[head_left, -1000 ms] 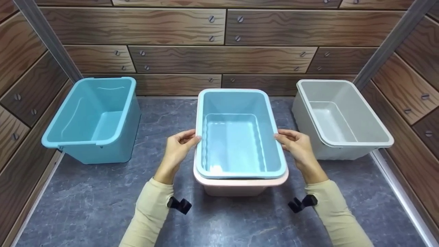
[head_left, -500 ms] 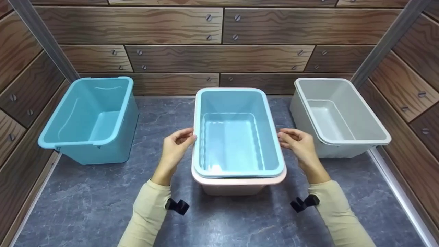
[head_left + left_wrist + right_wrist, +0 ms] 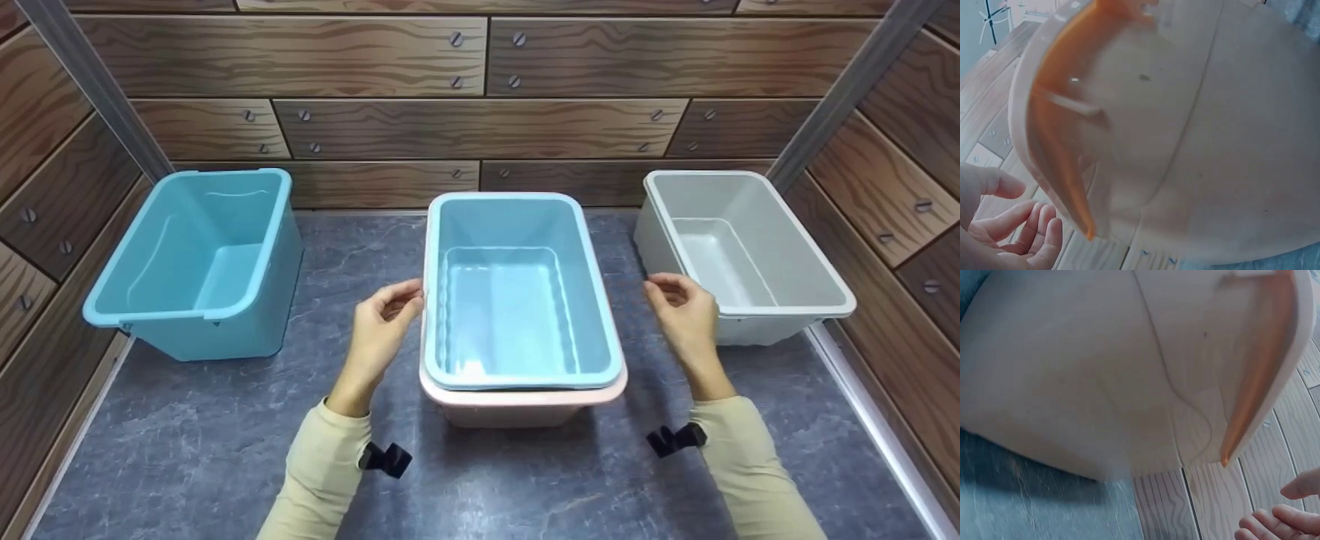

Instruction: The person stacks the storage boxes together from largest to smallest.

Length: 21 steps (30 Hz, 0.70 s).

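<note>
In the head view a light blue tub sits nested in a pink tub at the middle of the floor. My left hand is beside the left rim, with fingers loosely bent and nothing held. In the left wrist view its thumb and fingers are apart, close to the rim of the pink tub; contact cannot be told. My right hand hangs away from the stack, in front of the grey tub's near left corner. The right wrist view has its loose fingers clear of the pink tub.
A turquoise tub stands at the left and a grey tub at the right. Both look empty inside. Wood-patterned walls enclose the dark marbled floor at the back and sides.
My right hand has come off the light blue tub's right rim and moved right. My left hand has eased slightly left from the rim. The tubs stay in place.
</note>
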Tool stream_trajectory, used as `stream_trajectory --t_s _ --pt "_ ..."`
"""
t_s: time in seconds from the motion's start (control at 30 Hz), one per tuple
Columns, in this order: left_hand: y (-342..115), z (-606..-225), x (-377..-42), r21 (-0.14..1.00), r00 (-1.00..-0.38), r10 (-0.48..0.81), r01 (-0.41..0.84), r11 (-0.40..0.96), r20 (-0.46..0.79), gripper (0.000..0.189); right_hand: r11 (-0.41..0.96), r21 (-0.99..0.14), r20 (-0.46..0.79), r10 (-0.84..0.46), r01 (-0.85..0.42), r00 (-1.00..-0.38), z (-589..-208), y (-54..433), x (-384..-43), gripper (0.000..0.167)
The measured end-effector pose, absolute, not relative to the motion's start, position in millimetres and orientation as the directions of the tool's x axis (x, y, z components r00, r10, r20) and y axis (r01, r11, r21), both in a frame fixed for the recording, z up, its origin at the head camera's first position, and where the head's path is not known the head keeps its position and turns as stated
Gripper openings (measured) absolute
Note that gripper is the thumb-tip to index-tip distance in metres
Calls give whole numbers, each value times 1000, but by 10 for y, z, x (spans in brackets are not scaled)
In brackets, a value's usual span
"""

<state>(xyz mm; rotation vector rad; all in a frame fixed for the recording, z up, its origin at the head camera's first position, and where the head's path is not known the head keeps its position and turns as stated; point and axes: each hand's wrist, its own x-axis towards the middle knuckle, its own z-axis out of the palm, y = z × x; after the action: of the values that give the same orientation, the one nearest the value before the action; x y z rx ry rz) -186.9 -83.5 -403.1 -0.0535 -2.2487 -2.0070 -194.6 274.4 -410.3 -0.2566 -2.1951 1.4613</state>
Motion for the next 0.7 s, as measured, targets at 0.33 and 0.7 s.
stream_trajectory --t_s 0.33,0.7 --pt "-788 -3950 -1772 971 -979 -8 200 128 203 27 626 -776 453 475 -71 -754 -4138 2940 -1961 18" --pt "-717 -3933 -1694 942 -957 45 291 167 288 25 727 -685 483 496 42 -722 -4246 3157 -1959 25"
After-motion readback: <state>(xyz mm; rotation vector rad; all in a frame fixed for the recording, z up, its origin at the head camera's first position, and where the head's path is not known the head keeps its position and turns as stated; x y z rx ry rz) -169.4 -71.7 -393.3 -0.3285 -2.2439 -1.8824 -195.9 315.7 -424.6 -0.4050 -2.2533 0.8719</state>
